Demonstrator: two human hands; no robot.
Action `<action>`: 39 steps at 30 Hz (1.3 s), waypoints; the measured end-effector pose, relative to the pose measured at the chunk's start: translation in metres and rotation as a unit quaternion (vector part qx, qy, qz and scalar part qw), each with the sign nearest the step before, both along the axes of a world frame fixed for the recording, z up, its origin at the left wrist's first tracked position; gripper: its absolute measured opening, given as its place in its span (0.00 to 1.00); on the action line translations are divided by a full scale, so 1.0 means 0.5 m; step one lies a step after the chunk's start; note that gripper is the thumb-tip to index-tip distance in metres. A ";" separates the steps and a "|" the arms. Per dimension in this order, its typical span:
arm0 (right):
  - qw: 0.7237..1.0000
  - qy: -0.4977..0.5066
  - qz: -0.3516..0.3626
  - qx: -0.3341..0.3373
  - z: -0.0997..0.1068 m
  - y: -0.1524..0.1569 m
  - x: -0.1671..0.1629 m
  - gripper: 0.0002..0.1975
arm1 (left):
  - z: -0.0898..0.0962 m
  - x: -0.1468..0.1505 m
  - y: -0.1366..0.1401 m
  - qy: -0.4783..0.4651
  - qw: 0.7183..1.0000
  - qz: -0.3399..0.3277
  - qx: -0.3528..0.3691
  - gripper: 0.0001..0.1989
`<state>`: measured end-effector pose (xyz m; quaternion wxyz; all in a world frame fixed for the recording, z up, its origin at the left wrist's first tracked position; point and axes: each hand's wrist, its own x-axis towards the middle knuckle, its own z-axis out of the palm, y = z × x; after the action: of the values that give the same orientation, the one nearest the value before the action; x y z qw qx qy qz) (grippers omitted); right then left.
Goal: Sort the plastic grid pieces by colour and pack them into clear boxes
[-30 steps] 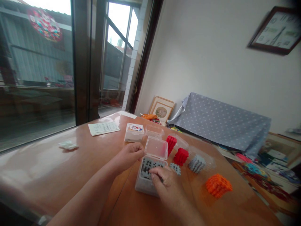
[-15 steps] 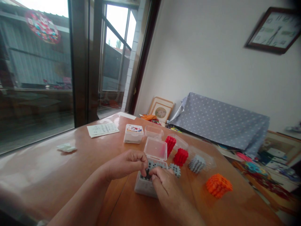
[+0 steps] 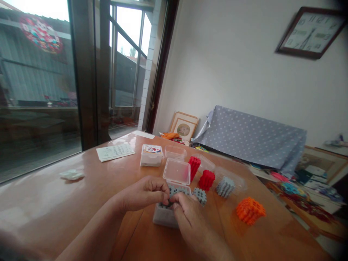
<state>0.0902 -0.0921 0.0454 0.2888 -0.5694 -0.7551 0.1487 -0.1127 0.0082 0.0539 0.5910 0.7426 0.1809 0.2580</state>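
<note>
An open clear plastic box (image 3: 164,218) filled with grey interlocking pieces (image 3: 178,189) stands in front of me, its lid (image 3: 177,171) tipped back. My left hand (image 3: 149,193) is over the box's left side, thumb and fingers pinched together. From the right, my right hand (image 3: 187,212) reaches over the box with its fingers curled inward. The fingertips of both hands meet around a small dark plastic piece (image 3: 170,204), mostly hidden by them. Touching or just behind my right hand is a grey lattice block (image 3: 200,196).
Two red blocks (image 3: 194,167), a light grey block (image 3: 225,187) and an orange block (image 3: 250,211) stand to the right, near clear plastic containers (image 3: 239,181). Further back are a closed white box (image 3: 151,159) and written paper (image 3: 115,151). A crumpled wrapper (image 3: 72,174) lies left.
My left hand has lowered slightly, and its fingertips have come closer to those of my right hand around the dark piece. The whole view has shifted slightly.
</note>
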 end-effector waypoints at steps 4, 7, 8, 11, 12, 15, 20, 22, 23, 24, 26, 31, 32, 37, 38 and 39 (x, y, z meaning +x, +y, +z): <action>1.000 -0.003 0.009 -0.006 0.009 -0.004 -0.002 0.11 | 0.002 0.000 -0.001 0.020 1.000 -0.012 0.010 0.08; 1.000 -0.005 0.013 -0.004 0.008 -0.007 -0.004 0.11 | 0.001 0.000 0.000 0.022 0.999 -0.021 0.012 0.08; 1.000 -0.006 0.014 -0.003 0.006 -0.007 -0.005 0.10 | 0.000 0.000 0.001 0.021 0.999 -0.023 0.010 0.08; 0.999 0.015 0.015 0.024 0.004 -0.007 -0.001 0.10 | -0.002 -0.001 0.002 0.017 0.999 -0.027 -0.004 0.08; 0.999 0.036 0.009 0.038 0.005 -0.006 0.005 0.10 | -0.002 -0.001 0.002 0.016 0.999 -0.027 -0.007 0.08; 0.988 0.123 -0.055 0.074 0.005 0.006 0.044 0.10 | -0.002 -0.002 0.004 0.021 1.000 -0.021 0.001 0.08; 0.952 0.188 -0.220 0.100 -0.036 0.052 0.176 0.16 | -0.010 -0.003 0.011 0.022 0.999 -0.026 0.007 0.09; 0.948 0.186 -0.248 0.069 -0.064 0.069 0.225 0.19 | -0.015 -0.003 0.015 0.019 0.999 -0.033 0.006 0.09; 0.948 0.184 -0.252 0.059 -0.076 0.076 0.244 0.21 | -0.017 -0.003 0.017 0.018 0.999 -0.036 0.007 0.10; 0.949 0.181 -0.254 0.051 -0.088 0.081 0.258 0.23 | -0.019 -0.004 0.019 0.018 0.999 -0.037 0.010 0.10; 0.952 0.176 -0.248 0.033 -0.104 0.086 0.273 0.25 | -0.022 -0.004 0.023 0.024 0.999 -0.036 0.016 0.11; 0.963 0.168 -0.211 -0.016 -0.124 0.086 0.281 0.26 | -0.023 -0.005 0.026 0.034 0.998 -0.036 0.029 0.12; 0.965 0.165 -0.204 -0.023 -0.127 0.085 0.283 0.27 | -0.023 -0.005 0.027 0.033 0.998 -0.037 0.031 0.12; 0.972 0.150 -0.174 -0.047 -0.146 0.088 0.294 0.26 | -0.025 -0.006 0.027 0.031 0.998 -0.038 0.031 0.12; 0.973 0.147 -0.171 -0.049 -0.150 0.089 0.296 0.26 | -0.025 -0.007 0.026 0.031 0.998 -0.037 0.029 0.12; 0.973 0.146 -0.170 -0.051 -0.153 0.091 0.298 0.25 | -0.025 -0.007 0.026 0.031 0.999 -0.036 0.027 0.13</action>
<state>0.2392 -0.0466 -0.0311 0.3870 -0.6755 -0.5887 0.2175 -0.1160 0.0213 0.0413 0.5742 0.7718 0.1649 0.2180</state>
